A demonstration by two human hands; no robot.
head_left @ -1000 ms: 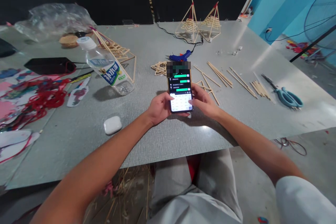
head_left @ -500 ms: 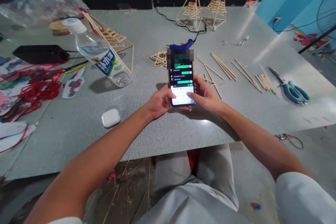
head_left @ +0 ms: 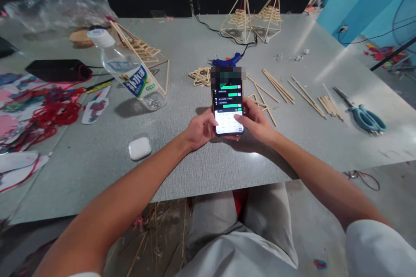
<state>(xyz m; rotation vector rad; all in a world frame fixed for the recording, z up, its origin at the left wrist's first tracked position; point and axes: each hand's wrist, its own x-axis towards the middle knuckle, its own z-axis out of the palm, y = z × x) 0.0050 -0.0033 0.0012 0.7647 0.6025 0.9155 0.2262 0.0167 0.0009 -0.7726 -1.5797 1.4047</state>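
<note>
Upright above the near part of the table is a smartphone (head_left: 228, 104), its screen lit with green chat bubbles and a white keyboard. Its left edge rests in my left hand (head_left: 202, 129), thumb over the lower left of the keys. From the other side my right hand (head_left: 258, 122) grips it, with the thumb on the right part of the keyboard. Fingers behind the phone are mostly hidden. The top of the phone is blurred out. A white earbud case (head_left: 139, 149) lies left of my left forearm. Behind the phone are a blue glue gun (head_left: 227, 59) and a stick star (head_left: 199, 76).
A plastic bottle (head_left: 133, 75) stands left, before a stick frame (head_left: 147, 52). Two stick pyramids (head_left: 242, 17) are at the back. Loose sticks (head_left: 278, 86) and blue-handled scissors (head_left: 365, 117) lie right. Red cord (head_left: 61, 110) and a black box (head_left: 58, 70) are far left.
The whole view has shifted slightly, so things sit a little lower and to the right. Both hands keep hold of the phone, with the thumbs moving slightly over the keyboard.
</note>
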